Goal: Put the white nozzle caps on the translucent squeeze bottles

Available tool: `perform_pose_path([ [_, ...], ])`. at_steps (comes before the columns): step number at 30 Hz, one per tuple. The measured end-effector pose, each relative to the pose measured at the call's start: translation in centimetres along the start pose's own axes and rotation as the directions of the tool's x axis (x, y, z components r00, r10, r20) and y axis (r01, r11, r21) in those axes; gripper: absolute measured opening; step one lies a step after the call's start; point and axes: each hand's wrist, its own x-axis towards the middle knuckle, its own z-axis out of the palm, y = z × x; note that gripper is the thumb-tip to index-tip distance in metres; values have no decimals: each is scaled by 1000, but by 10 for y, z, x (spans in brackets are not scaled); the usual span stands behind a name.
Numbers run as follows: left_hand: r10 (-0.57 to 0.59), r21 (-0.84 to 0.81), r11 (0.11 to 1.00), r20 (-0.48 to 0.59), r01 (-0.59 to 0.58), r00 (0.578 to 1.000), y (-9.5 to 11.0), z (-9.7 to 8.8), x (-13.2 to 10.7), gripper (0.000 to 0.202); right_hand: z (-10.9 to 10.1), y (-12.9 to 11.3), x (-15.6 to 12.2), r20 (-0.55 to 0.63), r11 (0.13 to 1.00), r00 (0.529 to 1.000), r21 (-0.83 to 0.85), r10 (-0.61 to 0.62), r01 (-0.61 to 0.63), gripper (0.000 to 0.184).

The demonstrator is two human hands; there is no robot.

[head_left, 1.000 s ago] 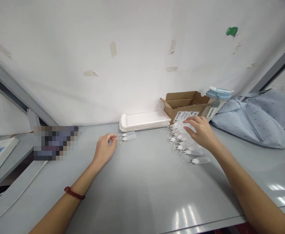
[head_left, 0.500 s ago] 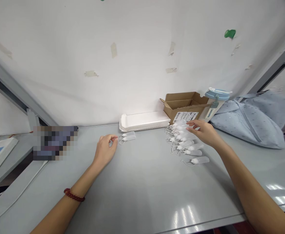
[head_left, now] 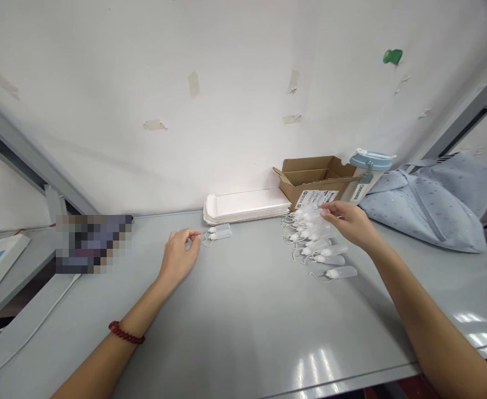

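Note:
My left hand [head_left: 179, 255] rests on the grey table [head_left: 243, 321], fingers curled with thumb and forefinger pinched, just left of two small clear bottles [head_left: 218, 232] lying flat; what the pinch holds is too small to see. My right hand [head_left: 349, 223] hovers at the far end of a row of several small clear squeeze bottles [head_left: 316, 244] with white caps and looped tethers. Its fingertips close on the topmost bottle [head_left: 312, 212] of the row.
A stack of white trays [head_left: 247, 205] lies against the white back wall. An open cardboard box [head_left: 316, 178], a blue-lidded cup [head_left: 366, 174] and a light blue cloth bag [head_left: 435, 202] stand at the right. A white cable [head_left: 31, 332] runs along the left.
My right hand has slid back from over the bottle row toward its far end and pinched the topmost bottle. My left hand has stayed still.

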Motion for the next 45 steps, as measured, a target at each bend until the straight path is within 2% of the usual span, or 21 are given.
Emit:
perform_pose_path([
  [7,0,-15,1000,-3,0,1000,2,0,-1,27,2,-8,-4,-99,988,995,158,16,0,29],
  [12,6,-41,999,-7,-6,1000,8,-1,-5,26,8,-29,-13,-142,944,989,331,46,4,28],
  [17,65,-90,994,45,-61,997,24,1,-17,23,21,-57,-30,-47,865,999,502,17,9,26],
  [20,123,-122,986,107,-109,987,35,6,-27,21,30,-72,-43,54,835,998,550,-21,-12,25],
  [23,143,-183,977,189,-108,972,43,9,-34,23,37,-82,-55,185,811,981,582,-60,-60,26],
  [26,157,-255,963,272,-87,949,48,8,-38,27,43,-87,-62,257,799,962,596,-93,-82,25],
  [31,189,-314,946,317,-85,929,56,4,-41,27,48,-89,-67,296,773,947,628,-128,-91,22],
  [40,247,-361,925,332,-119,910,62,3,-47,29,52,-94,-71,316,766,945,627,-85,-141,24],
  [45,277,-377,915,317,-147,907,63,3,-49,26,53,-92,-72,330,763,939,631,-100,-141,23],
])
